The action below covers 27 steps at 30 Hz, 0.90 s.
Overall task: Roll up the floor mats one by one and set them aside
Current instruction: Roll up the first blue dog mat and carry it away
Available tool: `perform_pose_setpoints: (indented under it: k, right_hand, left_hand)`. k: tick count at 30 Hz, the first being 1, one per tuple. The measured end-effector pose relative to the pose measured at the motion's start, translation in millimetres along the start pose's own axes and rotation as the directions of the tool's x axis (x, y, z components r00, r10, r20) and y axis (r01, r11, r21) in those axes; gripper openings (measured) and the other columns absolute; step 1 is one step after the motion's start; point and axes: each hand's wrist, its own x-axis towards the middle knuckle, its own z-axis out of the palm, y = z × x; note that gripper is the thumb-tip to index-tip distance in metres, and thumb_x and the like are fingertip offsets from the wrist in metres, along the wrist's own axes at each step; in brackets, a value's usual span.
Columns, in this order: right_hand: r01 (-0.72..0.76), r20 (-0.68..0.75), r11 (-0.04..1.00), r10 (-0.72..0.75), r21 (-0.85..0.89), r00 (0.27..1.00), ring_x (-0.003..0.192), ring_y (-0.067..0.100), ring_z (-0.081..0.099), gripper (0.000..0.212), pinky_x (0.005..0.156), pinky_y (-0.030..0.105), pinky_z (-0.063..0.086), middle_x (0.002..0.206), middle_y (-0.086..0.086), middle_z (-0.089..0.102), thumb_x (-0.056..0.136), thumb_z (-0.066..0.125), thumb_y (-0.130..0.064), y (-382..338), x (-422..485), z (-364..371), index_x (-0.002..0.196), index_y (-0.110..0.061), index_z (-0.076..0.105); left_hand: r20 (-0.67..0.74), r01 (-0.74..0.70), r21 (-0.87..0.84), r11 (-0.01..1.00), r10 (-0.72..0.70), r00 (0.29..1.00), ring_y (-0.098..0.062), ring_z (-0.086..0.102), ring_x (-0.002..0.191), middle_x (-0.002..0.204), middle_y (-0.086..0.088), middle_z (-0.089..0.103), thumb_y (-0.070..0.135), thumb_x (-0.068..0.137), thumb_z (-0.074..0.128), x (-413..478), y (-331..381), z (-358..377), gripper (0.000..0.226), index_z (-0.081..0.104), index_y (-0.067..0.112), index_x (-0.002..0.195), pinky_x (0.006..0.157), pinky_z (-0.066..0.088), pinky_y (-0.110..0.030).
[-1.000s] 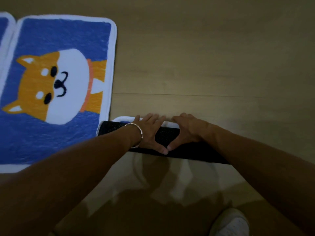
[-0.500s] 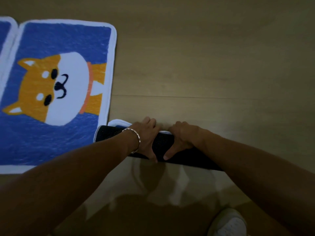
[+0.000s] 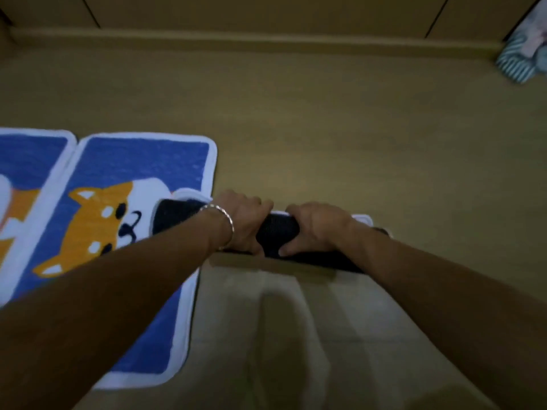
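A rolled-up mat (image 3: 276,232), black backing outward with white edge showing at both ends, is gripped in both hands just above the floor. My left hand (image 3: 245,220), a thin bracelet on its wrist, wraps the roll left of centre. My right hand (image 3: 313,229) clasps it just to the right, fingers curled over the top. The roll's left end overlaps a flat blue mat (image 3: 142,161) with an orange-and-white dog picture. Another blue mat (image 3: 26,161) lies flat at the far left, partly cut off.
A wooden floor spreads ahead to a baseboard (image 3: 266,44) and wall panels. A striped cloth bundle (image 3: 524,51) lies at the far right corner. My forearms cover the lower part of the view.
Both hands went from pressing flat on the roll to gripping it. The roll has come up off the floor and shifted left over the dog mat. The camera tilted up, showing the wall.
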Motion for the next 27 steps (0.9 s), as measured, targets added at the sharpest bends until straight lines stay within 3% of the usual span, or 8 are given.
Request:
perform_pose_setpoints:
  k: [3,6,15,18,21,27]
  right_hand:
    - [0.007,-0.184,0.998,-0.018,-0.062,0.983,0.103,0.028,0.057,0.066,0.073,0.031,0.038,0.114,0.007,0.059,0.069,0.070,-0.060,-17.3,-6.8,-99.4,0.118,-0.020,0.050]
    - [0.025,-0.311,0.995,-0.054,-0.095,0.949,0.103,0.028,0.056,0.064,0.076,0.034,0.041,0.112,0.005,0.059,0.068,0.069,-0.059,-39.9,-34.3,-200.1,0.116,-0.021,0.050]
    - [0.033,-0.360,0.996,-0.062,-0.086,0.931,0.109,0.028,0.054,0.067,0.083,0.037,0.042,0.118,0.004,0.056,0.075,0.064,-0.059,-68.0,-175.6,-425.2,0.128,-0.023,0.044]
    - [0.044,-0.382,0.992,-0.085,-0.114,0.920,0.111,0.027,0.054,0.069,0.082,0.035,0.042,0.123,0.002,0.056,0.076,0.063,-0.060,-67.3,-225.2,-498.6,0.132,-0.026,0.042]
    - [0.046,-0.445,0.994,-0.085,-0.097,0.891,0.103,0.027,0.058,0.061,0.074,0.033,0.042,0.115,0.002,0.061,0.075,0.063,-0.059,-60.0,-279.8,-580.6,0.124,-0.026,0.047]
    - [0.004,-0.564,0.986,-0.099,-0.167,0.820,0.102,0.027,0.058,0.062,0.080,0.036,0.048,0.115,0.000,0.060,0.075,0.061,-0.061,-34.3,-429.2,-745.7,0.124,-0.027,0.045]
  left_hand:
    - [-0.110,0.095,0.047,0.994,-0.089,0.990,-0.029,0.060,0.103,0.115,-0.004,0.058,0.065,0.067,0.066,-12.4,-52.0,-84.0,0.072,0.041,0.018,0.117,0.072,0.043,-0.034]
    - [-0.125,0.150,-0.008,0.989,-0.149,0.981,-0.029,0.060,0.102,0.114,-0.005,0.058,0.066,0.064,0.068,-38.0,-98.6,-180.1,0.074,0.040,0.019,0.114,0.074,0.044,-0.034]
    - [-0.171,0.130,0.009,0.991,-0.127,0.977,-0.026,0.059,0.105,0.115,0.000,0.058,0.066,0.064,0.067,-117.6,-135.9,-434.7,0.072,0.041,0.024,0.116,0.077,0.045,-0.034]
    - [-0.162,0.121,0.075,0.990,-0.107,0.981,-0.026,0.060,0.105,0.116,0.002,0.060,0.070,0.062,0.066,-139.8,-141.7,-524.3,0.075,0.042,0.027,0.120,0.073,0.043,-0.032]
    - [-0.212,0.108,0.155,0.982,-0.073,0.975,-0.025,0.062,0.104,0.115,0.002,0.061,0.070,0.064,0.064,-160.7,-141.0,-629.3,0.071,0.044,0.029,0.119,0.069,0.040,-0.031]
    - [-0.343,0.154,0.290,0.944,-0.048,0.938,-0.026,0.062,0.097,0.109,0.000,0.061,0.073,0.068,0.059,-216.2,-106.0,-847.1,0.066,0.042,0.024,0.110,0.066,0.037,-0.032]
